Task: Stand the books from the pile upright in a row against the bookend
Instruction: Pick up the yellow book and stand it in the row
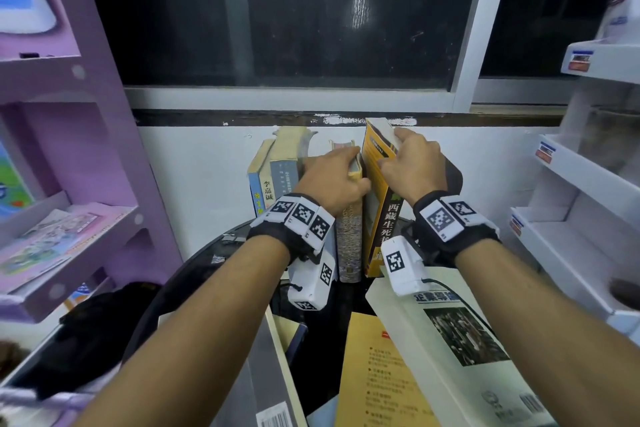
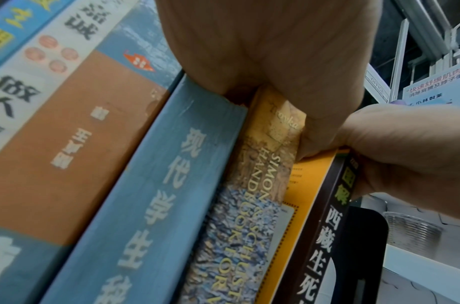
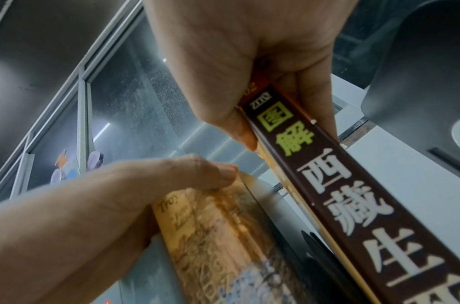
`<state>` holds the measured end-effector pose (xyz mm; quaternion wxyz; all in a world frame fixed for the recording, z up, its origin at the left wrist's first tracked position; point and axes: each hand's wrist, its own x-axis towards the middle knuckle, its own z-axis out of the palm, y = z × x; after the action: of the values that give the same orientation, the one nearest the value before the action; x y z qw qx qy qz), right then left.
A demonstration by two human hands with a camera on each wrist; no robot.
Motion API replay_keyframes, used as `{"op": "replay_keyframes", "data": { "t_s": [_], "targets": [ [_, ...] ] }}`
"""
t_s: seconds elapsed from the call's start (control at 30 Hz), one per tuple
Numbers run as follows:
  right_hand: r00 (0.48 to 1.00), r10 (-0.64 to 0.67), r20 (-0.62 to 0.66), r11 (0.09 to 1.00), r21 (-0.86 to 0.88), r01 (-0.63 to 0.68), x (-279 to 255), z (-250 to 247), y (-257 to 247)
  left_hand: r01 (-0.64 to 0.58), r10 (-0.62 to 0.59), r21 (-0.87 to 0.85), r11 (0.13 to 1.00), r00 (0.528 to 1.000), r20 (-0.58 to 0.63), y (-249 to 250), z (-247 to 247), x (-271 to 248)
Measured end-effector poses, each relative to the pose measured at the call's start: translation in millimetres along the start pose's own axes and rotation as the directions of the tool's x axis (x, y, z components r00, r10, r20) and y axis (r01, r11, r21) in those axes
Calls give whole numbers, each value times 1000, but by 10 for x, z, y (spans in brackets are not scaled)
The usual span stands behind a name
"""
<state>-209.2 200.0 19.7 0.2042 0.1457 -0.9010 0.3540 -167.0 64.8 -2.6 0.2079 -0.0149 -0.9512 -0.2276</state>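
Books stand upright in a row at the wall end of the dark table (image 1: pixel 207 274). Your right hand (image 1: pixel 410 163) pinches the top of the yellow book with the brown spine (image 1: pixel 379 191), thumb on one cover, fingers on the other; it stands at the row's right end, next to the black bookend (image 1: pixel 453 180). Your left hand (image 1: pixel 332 177) grips the top of the mottled-spine book (image 1: pixel 349 243) just beside it. Blue-spined book (image 2: pixel 156 205) touches that one's left. Remaining pile (image 1: pixel 450 340) lies flat near you.
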Motion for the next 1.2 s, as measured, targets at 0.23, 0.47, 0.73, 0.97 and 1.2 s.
{"op": "replay_keyframes", "data": {
  "t_s": [0.23,0.47,0.73,0.97,1.2],
  "targets": [
    [997,-3,74,1000,-30,5,19,20,-55,2,-2,-1,1000,999,37,-9,1,19],
    [942,-38,334,997,70,15,66,-109,-150,39,-39,-3,999,992,116,-44,-52,56],
    [855,-138,500,964,265,1,49,-228,50,37,-35,-23,999,997,76,-45,-62,38],
    [844,-193,500,949,313,31,-12,-257,71,7,-6,-10,1000,998,58,-57,-34,48],
    [862,-193,469,931,364,11,-46,-240,98,-37,39,-31,999,998,52,-74,-34,55]
  ]
}}
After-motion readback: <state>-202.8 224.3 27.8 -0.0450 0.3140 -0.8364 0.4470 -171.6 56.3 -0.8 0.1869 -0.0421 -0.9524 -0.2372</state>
